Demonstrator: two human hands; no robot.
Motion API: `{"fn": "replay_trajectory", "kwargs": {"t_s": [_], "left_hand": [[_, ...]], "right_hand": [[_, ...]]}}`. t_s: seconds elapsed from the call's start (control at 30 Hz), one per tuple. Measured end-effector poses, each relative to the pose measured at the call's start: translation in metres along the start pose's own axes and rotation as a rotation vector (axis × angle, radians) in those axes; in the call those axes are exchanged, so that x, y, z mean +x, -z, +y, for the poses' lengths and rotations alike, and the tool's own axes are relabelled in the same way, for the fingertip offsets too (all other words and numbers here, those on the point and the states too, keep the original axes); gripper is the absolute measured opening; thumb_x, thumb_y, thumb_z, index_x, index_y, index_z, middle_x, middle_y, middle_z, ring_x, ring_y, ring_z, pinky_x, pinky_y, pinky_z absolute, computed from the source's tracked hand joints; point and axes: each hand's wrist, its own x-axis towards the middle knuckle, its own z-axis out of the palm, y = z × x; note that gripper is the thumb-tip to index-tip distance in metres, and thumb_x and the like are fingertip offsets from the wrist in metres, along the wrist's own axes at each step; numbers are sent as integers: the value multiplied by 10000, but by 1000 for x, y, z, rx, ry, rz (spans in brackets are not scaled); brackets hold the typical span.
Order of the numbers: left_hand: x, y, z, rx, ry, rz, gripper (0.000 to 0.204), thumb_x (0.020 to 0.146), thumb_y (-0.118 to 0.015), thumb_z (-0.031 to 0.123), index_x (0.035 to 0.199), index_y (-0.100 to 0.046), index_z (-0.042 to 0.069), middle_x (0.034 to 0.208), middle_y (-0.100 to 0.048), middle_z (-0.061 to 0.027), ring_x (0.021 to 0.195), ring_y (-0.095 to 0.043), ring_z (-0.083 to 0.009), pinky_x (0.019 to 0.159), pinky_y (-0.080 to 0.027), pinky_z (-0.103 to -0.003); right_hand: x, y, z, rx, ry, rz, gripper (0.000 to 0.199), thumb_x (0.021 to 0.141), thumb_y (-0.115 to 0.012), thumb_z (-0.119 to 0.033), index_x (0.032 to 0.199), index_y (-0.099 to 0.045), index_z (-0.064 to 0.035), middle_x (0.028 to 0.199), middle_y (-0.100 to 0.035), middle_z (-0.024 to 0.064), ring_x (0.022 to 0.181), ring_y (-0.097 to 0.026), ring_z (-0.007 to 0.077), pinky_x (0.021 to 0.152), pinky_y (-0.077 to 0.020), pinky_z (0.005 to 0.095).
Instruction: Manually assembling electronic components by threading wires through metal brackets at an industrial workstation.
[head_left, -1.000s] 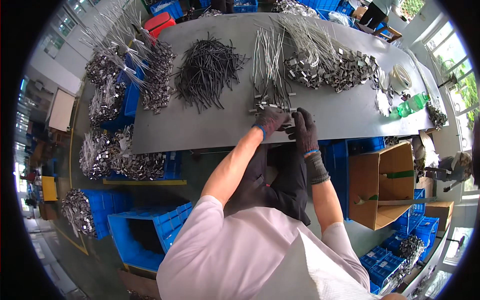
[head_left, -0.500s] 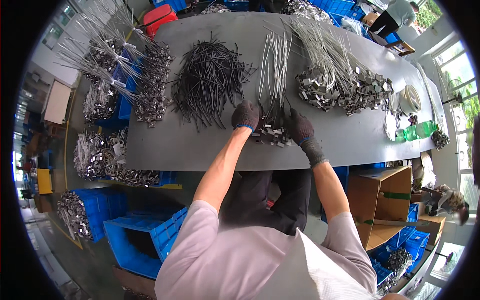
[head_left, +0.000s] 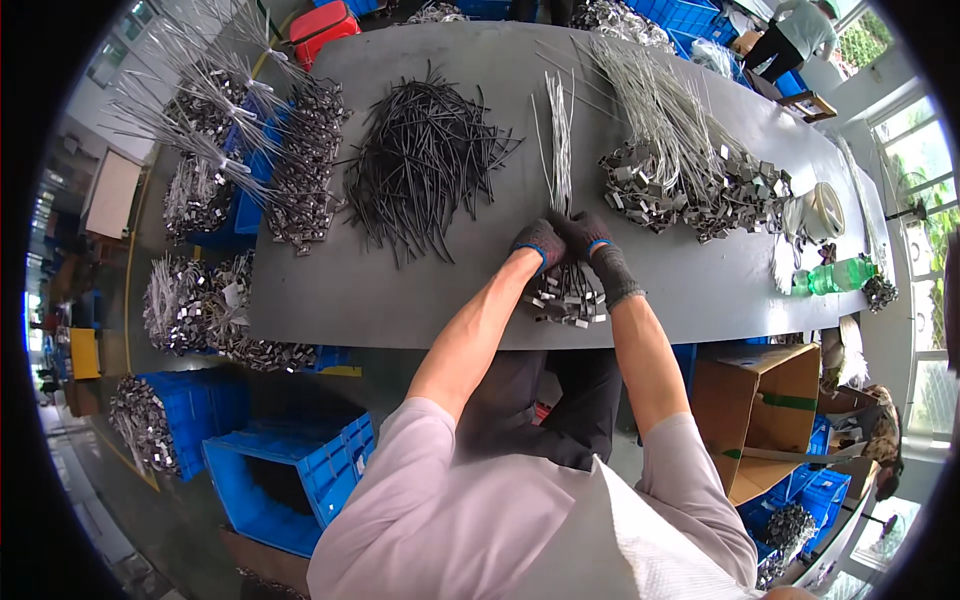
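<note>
My left hand (head_left: 540, 243) and my right hand (head_left: 584, 238), both in dark knitted gloves, meet around a bundle of thin wires (head_left: 560, 150) near the table's front edge. The fingers of both are closed on it. Pale wire ends point away from me, gathered close together, with a stray one apart at the left. Below my hands, dark sleeved wires fan out to small silver metal blocks (head_left: 568, 305). To the left lies a heap of loose black tubes (head_left: 425, 165). A larger pile of pale wires with metal blocks (head_left: 680, 185) lies to the right.
Bundled wires stand in blue crates (head_left: 250, 205) left of the grey table (head_left: 420, 310). A green bottle (head_left: 835, 277) and a white roll (head_left: 827, 212) lie at the right end. A cardboard box (head_left: 755, 410) stands below right. Other people are farther off at right.
My hands have come together from either side of the spread wires. The wires are now drawn into a narrow bundle, and the metal blocks have shifted slightly right and toward me.
</note>
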Motion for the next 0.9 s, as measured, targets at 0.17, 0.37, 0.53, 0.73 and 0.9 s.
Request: {"fn": "replay_trajectory", "kwargs": {"t_s": [0.17,0.37,0.53,0.73,0.9], "left_hand": [[-37,-64,10,-204,-264,27,399,824,-720,340,1051,-725,11,1005,-723,-254,981,-721,-305,801,-549,-458],[-79,-109,-23,-503,-366,124,330,831,-685,296,1000,-729,16,971,-734,-216,920,-723,-333,773,-549,-451],[-111,-99,-24,-536,-263,-61,340,841,-720,280,1077,-681,38,948,-723,-124,844,-683,-232,761,-544,-408],[-149,-40,14,-1553,-15,-517,308,892,-759,339,994,-646,72,791,-653,-23,659,-626,-191,675,-563,-357],[-172,18,86,-1796,-346,-741,226,945,-707,306,950,-651,87,628,-572,42,532,-540,-115,509,-455,-284]], "right_hand": [[-18,-9,29,-77,-198,-126,603,759,-709,-565,917,-757,15,934,-719,284,959,-723,369,845,-556,456],[-82,-5,15,-25,-203,-258,496,731,-784,-424,908,-748,38,909,-728,257,888,-729,389,770,-568,462],[-126,0,77,-294,146,-126,426,784,-754,-386,941,-754,10,908,-722,258,865,-723,384,731,-560,457],[-231,44,42,-110,469,-304,234,858,-682,-305,956,-747,-102,777,-691,176,662,-620,221,662,-527,409],[-315,113,-33,22,311,-99,342,860,-681,-312,778,-679,20,634,-618,196,562,-571,202,580,-482,436]]}}
